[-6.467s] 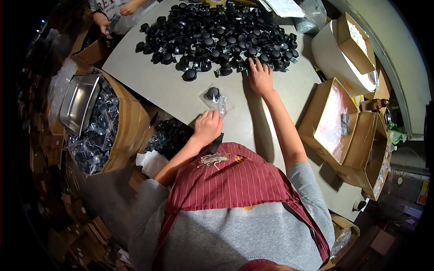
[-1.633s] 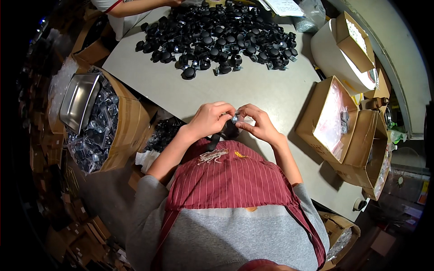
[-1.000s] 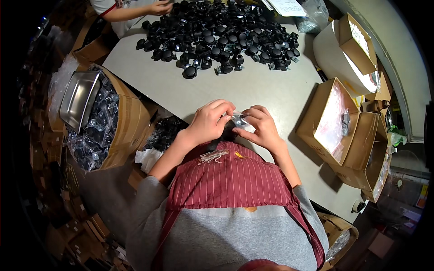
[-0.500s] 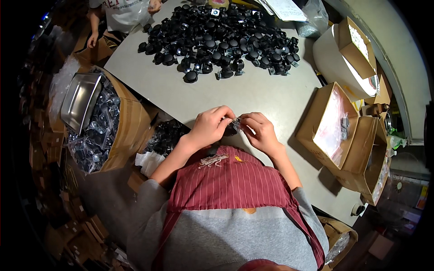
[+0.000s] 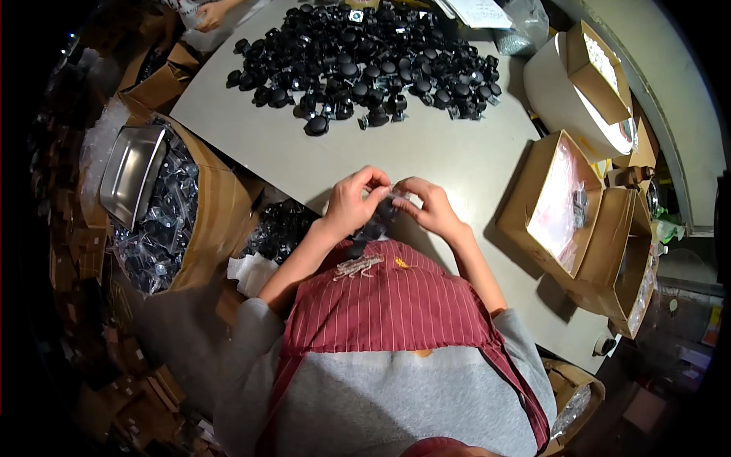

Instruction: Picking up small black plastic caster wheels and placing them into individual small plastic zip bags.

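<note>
My left hand (image 5: 354, 203) and my right hand (image 5: 434, 209) meet close in front of the apron, over the table's near edge. Fingers of both are pinched on the top of a small clear plastic bag (image 5: 379, 222). Dark shapes show through the bag, hanging below my fingertips; they look like black casters, but the detail is blurred. Farther back on the table (image 5: 297, 156) lies a broad heap of black swivel casters (image 5: 373, 70) with metal plates.
To the right stand open cardboard boxes, one holding clear plastic bags (image 5: 560, 209). A white tub (image 5: 548, 84) is behind them. On the left, a large carton (image 5: 217, 206) holds bagged casters and a steel tray (image 5: 131, 179). Another person's hand (image 5: 213, 15) shows at the far left.
My hands have risen slightly, and the bag's top now stretches between my fingertips with dark contents hanging lower. The other person at the far left has shifted and bent toward a carton.
</note>
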Tool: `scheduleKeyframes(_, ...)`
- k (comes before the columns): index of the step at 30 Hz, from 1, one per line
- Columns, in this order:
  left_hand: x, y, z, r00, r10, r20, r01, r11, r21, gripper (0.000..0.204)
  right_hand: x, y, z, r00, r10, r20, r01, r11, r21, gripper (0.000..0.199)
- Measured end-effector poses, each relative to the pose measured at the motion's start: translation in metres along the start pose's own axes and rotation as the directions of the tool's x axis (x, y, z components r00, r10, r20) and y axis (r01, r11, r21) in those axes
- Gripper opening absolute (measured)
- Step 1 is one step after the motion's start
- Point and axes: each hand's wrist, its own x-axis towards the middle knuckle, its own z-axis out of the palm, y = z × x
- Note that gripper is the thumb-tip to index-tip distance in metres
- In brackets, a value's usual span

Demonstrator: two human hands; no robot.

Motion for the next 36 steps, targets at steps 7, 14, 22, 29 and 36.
scheduleKeyframes(7, -0.019, -0.046, 0.004, 0.831, -0.363, 0.423, 0.491, 0.835, -0.248, 0.045, -0.006, 0.022, 0.012, 0.966, 0.229, -0.117, -0.208, 0.964, 0.166, 0.017)
scheduleKeyframes(14, -0.037, -0.053, 0.019, 0.787, -0.384, 0.484, 0.571, 0.751, -0.332, 0.044, -0.011, 0.020, 0.013, 0.925, 0.353, -0.143, -0.251, 0.847, 0.469, 0.020)
scheduleKeyframes(22, -0.029, -0.036, 0.021, 0.778, -0.379, 0.501, 0.517, 0.839, -0.170, 0.042, -0.014, 0.027, -0.001, 0.927, 0.375, -0.003, -0.368, 0.911, 0.187, 0.029)
scheduleKeyframes(29, -0.027, -0.029, 0.022, 0.850, -0.339, 0.404, 0.462, 0.847, -0.262, 0.046, -0.032, 0.014, 0.022, 0.963, 0.090, -0.255, -0.055, 0.989, 0.139, 0.015)
scheduleKeyframes(36, -0.017, -0.023, 0.008, 0.881, -0.285, 0.377, 0.443, 0.776, -0.448, 0.037, -0.019, -0.012, -0.004, 0.959, -0.056, -0.279, 0.077, 0.995, 0.066, 0.013)
